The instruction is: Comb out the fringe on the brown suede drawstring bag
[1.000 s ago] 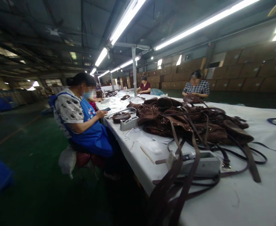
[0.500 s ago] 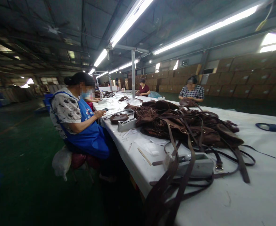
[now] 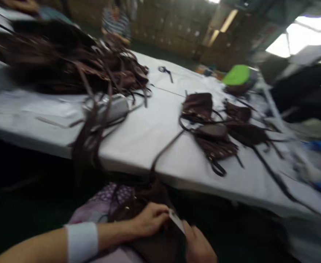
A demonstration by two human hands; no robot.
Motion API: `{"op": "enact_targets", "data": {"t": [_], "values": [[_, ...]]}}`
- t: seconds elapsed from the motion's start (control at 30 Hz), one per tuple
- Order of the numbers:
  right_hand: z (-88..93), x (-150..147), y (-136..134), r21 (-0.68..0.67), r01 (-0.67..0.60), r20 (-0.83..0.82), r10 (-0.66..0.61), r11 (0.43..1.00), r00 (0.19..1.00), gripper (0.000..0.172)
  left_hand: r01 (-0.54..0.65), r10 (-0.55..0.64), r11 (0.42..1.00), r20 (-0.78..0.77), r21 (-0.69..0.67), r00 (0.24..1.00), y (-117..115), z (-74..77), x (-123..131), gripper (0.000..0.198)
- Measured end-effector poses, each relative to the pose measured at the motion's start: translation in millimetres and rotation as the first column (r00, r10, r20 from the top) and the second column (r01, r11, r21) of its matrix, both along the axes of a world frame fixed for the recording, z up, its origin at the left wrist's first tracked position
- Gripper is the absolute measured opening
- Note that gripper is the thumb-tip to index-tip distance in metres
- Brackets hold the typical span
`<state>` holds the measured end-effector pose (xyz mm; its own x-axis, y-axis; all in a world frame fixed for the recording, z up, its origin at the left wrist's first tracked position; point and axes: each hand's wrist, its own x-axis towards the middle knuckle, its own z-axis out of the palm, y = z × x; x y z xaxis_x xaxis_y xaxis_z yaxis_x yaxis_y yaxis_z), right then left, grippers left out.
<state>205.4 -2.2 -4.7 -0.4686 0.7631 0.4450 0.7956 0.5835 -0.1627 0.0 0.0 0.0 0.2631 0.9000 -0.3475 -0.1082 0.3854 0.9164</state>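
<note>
Overlying a brown bag (image 3: 160, 249), a pale strip (image 3: 177, 221) is pinched by the left hand (image 3: 149, 220), the right hand (image 3: 200, 245) blurred, grip unclear.

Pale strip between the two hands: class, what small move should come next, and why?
Perhaps the left hand should steady the pale strip while the right hand gently straightens it: the hands are at its opposite ends, and the brown bag lies over purple cloth rather than on the table. Blur hides their exact grip.
</note>
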Motion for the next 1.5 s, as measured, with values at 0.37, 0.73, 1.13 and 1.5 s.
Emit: {"op": "enact_targets", "data": {"t": [0.37,0.73,1.13,1.5], "values": [[-10.2,72,-23,-0.041,0.217,0.545,-0.160,0.975,0.823,0.030,0.197,-0.191,0.979,0.096,-0.053,0.977,-14,-25.5,23,0.044],[26.7,96,-47,-0.521,0.481,0.351,-0.336,0.705,0.874,0.031,-0.093,0.098,0.990,-0.044,0.105,0.994,-13,-25.7,35,0.042],[9.2,26,-61,-0.555,0.433,0.662,0.062,0.710,0.747,0.031,0.799,-0.389,0.497,-0.737,0.338,0.553,-48,10.2,32,0.043],[12.4,80,-67,-0.595,0.586,0.606,-0.172,0.550,0.777,0.029,0.867,-0.421,0.433,-0.795,0.246,0.436,-50,12.1,34,0.028]]}}
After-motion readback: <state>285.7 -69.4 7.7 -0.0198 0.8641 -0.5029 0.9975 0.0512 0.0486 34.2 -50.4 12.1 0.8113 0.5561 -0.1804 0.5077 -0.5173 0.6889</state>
